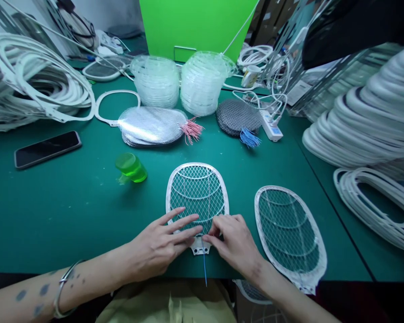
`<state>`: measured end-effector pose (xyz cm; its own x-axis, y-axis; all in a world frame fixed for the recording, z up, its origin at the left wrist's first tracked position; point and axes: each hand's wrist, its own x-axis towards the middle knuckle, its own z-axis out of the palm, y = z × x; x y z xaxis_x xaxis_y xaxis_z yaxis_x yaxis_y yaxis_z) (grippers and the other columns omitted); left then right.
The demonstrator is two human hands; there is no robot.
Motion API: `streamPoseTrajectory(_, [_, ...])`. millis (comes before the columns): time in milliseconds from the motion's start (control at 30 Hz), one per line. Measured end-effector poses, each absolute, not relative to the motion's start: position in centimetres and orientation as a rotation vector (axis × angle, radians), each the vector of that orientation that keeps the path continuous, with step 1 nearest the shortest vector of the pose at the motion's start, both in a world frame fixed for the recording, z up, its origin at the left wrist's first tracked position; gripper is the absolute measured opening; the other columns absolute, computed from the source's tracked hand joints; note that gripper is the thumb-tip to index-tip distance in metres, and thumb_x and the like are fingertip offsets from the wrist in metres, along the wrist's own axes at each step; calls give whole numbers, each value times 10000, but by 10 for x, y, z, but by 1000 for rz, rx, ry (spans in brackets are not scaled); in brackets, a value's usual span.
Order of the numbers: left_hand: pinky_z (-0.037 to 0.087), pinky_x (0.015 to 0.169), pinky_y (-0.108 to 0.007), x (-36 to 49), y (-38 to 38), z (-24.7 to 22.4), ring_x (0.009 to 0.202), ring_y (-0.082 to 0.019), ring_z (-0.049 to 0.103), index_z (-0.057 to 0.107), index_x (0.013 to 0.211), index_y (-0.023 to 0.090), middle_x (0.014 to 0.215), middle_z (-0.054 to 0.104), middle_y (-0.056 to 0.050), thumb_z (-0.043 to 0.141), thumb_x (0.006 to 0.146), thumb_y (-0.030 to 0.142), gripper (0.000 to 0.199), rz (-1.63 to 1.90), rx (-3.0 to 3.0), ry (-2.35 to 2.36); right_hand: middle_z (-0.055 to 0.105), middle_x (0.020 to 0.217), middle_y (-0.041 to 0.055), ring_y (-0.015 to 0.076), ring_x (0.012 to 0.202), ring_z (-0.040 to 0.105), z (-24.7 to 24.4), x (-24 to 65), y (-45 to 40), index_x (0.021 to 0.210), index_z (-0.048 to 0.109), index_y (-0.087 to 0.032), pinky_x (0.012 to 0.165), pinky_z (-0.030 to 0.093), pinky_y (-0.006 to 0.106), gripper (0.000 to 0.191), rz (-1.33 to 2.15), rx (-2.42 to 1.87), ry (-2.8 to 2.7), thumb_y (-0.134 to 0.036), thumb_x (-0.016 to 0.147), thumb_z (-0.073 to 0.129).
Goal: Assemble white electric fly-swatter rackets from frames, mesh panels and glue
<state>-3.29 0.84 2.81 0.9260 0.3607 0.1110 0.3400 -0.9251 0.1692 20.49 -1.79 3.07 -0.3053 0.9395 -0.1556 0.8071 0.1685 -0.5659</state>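
A white oval frame with a diamond mesh [197, 181] lies on the green table in front of me. My left hand [166, 240] rests over its lower left part, fingers spread. At its lower right, my right hand [234, 240] has thumb and index finger pinched together near the neck; what is between them is too small to make out. From the neck, a thin blue wire [204, 267] runs down past the table's front edge. A second meshed frame [289, 229] lies to the right, tilted.
Behind are silvery mesh sheets [151, 125] with pink wires, dark mesh pieces [237, 115] with blue wires, and clear ring stacks [202, 83]. A green container [131, 167] and a phone [48, 149] are left. White frames [370, 112] are piled right.
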Motion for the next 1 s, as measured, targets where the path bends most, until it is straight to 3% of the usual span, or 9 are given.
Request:
streamPoseTrajectory(100, [-14, 1231, -500, -31, 10, 33, 1465, -253, 254, 541, 1359, 198, 1414, 560, -15, 488, 916, 258, 451, 118, 2872, 516, 629, 719, -56, 137, 690, 555, 33, 204, 2, 709, 521, -197, 685, 266, 312, 291, 963, -1732, -2385, -318, 817, 763])
streamPoseTrajectory(267, [-86, 1223, -533, -19, 12, 27, 1420, -289, 354, 648, 1232, 212, 1326, 635, -16, 559, 846, 268, 400, 38, 2732, 562, 618, 748, -38, 145, 689, 541, 31, 200, 9, 731, 523, -201, 668, 256, 311, 234, 943, -1719, -2507, -249, 838, 726])
streamPoseTrajectory(400, [-8, 1230, -551, -24, 15, 27, 1420, -281, 357, 622, 1273, 220, 1358, 610, -14, 550, 866, 220, 413, 63, 2650, 554, 622, 764, -41, 142, 700, 554, 29, 201, 1, 744, 512, -207, 676, 296, 305, 223, 892, -1670, -2515, -231, 848, 709])
streamPoseTrajectory(533, [193, 1225, -477, -43, 22, 33, 1452, -170, 288, 369, 1470, 362, 1485, 464, 64, 425, 966, 150, 549, 105, 2548, 564, 675, 863, -15, 177, 817, 624, 20, 214, -6, 825, 560, -231, 733, 408, 318, 179, 767, -1586, -2427, -303, 835, 724])
streamPoseTrajectory(600, [289, 1190, -452, -48, 25, 29, 1456, -180, 278, 232, 1527, 331, 1550, 361, 17, 394, 1006, 218, 557, 173, 2554, 802, 658, 1197, 78, 288, 1135, 585, 12, 223, -4, 1150, 581, -249, 881, 442, 413, 426, 537, -1568, -2407, -470, 812, 715])
streamPoseTrajectory(667, [328, 1160, -471, -49, 29, 18, 1456, -242, 281, 117, 1555, 253, 1585, 271, -65, 416, 1008, 366, 633, 261, 2567, 1092, 437, 1494, 150, 378, 1368, 385, 3, 232, 1, 1495, 306, -233, 1007, 392, 531, 867, 350, -1574, -2464, -633, 800, 636])
streamPoseTrajectory(733, [333, 1149, -488, -47, 33, 4, 1451, -292, 282, 50, 1559, 205, 1595, 219, -110, 431, 983, 482, 744, 287, 2598, 1242, 256, 1584, 165, 401, 1423, 284, -9, 238, 6, 1569, 3, -217, 1045, 365, 581, 1066, 286, -1606, -2551, -714, 803, 553])
streamPoseTrajectory(867, [387, 1117, -422, -44, 35, -7, 1448, -291, 285, 12, 1556, 181, 1589, 215, -118, 418, 978, 517, 783, 281, 2658, 1273, 211, 1585, 161, 406, 1395, 337, -39, 249, 12, 1531, -159, -231, 1038, 396, 583, 1156, 235, -1596, -2646, -777, 770, 517])
streamPoseTrajectory(1000, [506, 999, -337, -59, 31, 31, 1385, -243, 421, 92, 1562, 222, 1535, 373, -65, 447, 979, 481, 730, 404, 2686, 1209, 409, 1505, 138, 455, 1309, 448, -39, 261, 26, 1560, 2, -297, 955, 423, 643, 1092, 69, -1394, -2665, -778, 748, 551])
